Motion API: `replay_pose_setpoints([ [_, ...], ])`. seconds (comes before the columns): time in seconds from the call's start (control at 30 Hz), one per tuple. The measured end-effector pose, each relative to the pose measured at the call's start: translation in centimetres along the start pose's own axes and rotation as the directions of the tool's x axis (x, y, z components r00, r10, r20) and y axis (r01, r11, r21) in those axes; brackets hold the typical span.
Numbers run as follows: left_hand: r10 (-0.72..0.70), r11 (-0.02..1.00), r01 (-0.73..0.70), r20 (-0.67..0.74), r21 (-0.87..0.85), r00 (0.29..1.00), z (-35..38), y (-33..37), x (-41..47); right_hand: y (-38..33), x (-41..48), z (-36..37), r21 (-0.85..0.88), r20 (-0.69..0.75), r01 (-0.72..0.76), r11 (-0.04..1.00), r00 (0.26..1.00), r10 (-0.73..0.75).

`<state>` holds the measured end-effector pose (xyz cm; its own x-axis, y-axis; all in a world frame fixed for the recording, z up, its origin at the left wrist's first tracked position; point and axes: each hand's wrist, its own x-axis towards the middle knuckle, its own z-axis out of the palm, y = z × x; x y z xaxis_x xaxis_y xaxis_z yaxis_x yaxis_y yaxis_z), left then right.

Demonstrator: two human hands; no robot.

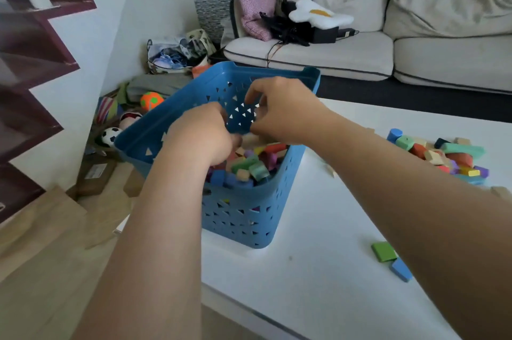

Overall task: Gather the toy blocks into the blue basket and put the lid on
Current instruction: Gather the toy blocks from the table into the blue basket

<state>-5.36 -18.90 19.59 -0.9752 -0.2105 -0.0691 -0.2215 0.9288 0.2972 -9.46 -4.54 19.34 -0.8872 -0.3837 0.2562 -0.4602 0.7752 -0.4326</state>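
- The blue basket [243,218] stands on the near left part of the white table [318,270], its left side reaching past the table edge.
- It looks tipped, its open top turned toward the camera and the far wall rising high behind the hands.
- Inside lies a heap of coloured blocks [249,165]: green, blue, red, purple and plain wood.
- The left hand [205,137] reaches down into the basket over its left rim, fingers curled among the blocks; whether it grips one I cannot tell.
- The right hand [282,111] hovers over the middle of the basket, fingers bent and loosely spread, with something pale just under it; whether they hold it I cannot tell.
- A pile [448,155] of more blocks lies on the table at the right, well apart from the basket.
- A green block [383,251] and a blue block [401,270] lie touching each other on the table, near the right forearm.
- No lid sits on the basket.
- Behind the table stands a pale sofa [415,49] with cushions and a white plush toy [318,15].
- On the floor at the left lie an orange ball [151,100] and a small football [110,136].
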Motion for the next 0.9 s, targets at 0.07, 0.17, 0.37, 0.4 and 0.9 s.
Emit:
replay_pose_setpoints([
  [0.07, 0.030, 0.999, -0.032, -0.085, -0.018, 0.996, -0.2, 0.6, -0.6, 0.9, -1.1, -1.0, 0.016, -0.079, 0.013, 1.000, 0.997, -0.012],
  [0.17, 0.126, 0.986, -0.149, -0.242, -0.078, 0.962, -0.5, 2.3, -1.8, 2.8, -3.6, -3.4, 0.099, -0.192, 0.007, 0.995, 0.981, 0.013],
  [0.37, 0.332, 0.817, -0.484, -0.429, -0.313, 0.840, 1.0, 8.6, -4.4, 9.8, -11.4, -6.5, 0.179, -0.301, -0.181, 0.967, 0.926, 0.229],
  [0.4, 0.384, 0.780, -0.547, -0.459, -0.304, 0.801, 1.4, 9.7, -4.9, 10.9, -12.8, -6.6, 0.177, -0.289, -0.221, 0.959, 0.920, 0.265],
  [0.9, 0.593, 0.779, -0.625, 0.260, 0.058, 0.762, 14.5, 17.7, -6.6, 24.3, -25.5, -8.3, -0.031, -0.053, -0.543, 0.839, 0.839, 0.541],
])
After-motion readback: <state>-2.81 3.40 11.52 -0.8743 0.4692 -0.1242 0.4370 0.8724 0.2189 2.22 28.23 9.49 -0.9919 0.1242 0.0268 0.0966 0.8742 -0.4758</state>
